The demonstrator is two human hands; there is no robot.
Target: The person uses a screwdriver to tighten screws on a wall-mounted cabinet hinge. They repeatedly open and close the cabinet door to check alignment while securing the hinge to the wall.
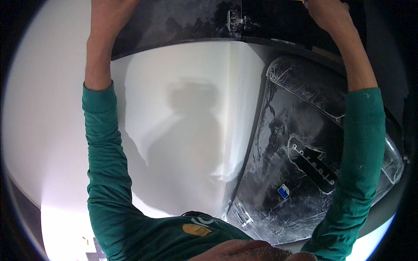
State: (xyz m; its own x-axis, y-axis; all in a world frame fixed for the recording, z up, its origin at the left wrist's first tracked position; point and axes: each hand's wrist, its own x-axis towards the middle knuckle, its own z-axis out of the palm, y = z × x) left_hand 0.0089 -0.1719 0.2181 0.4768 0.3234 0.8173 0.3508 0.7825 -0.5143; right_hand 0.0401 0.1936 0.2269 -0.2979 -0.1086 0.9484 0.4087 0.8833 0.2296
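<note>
My left hand [111, 13] is raised to the top edge at the left of a black panel [170, 19], its fingers out of frame. My right hand [326, 15] is at the panel's upper right, fingers curled on something I cannot make out, with a small orange bit showing. A metal latch [235, 19] sits on the seam between the hands. Under the right arm a black, scuffed hard-shell case [274, 126] leans at a slant, with a small blue badge [283, 191] and a worn label on it.
A white wall [52, 108] fills the left and middle, carrying my shadow and a vertical corner or ridge. The black case takes up the right side, down to near my body. Bright areas show at the lower left and lower right rims.
</note>
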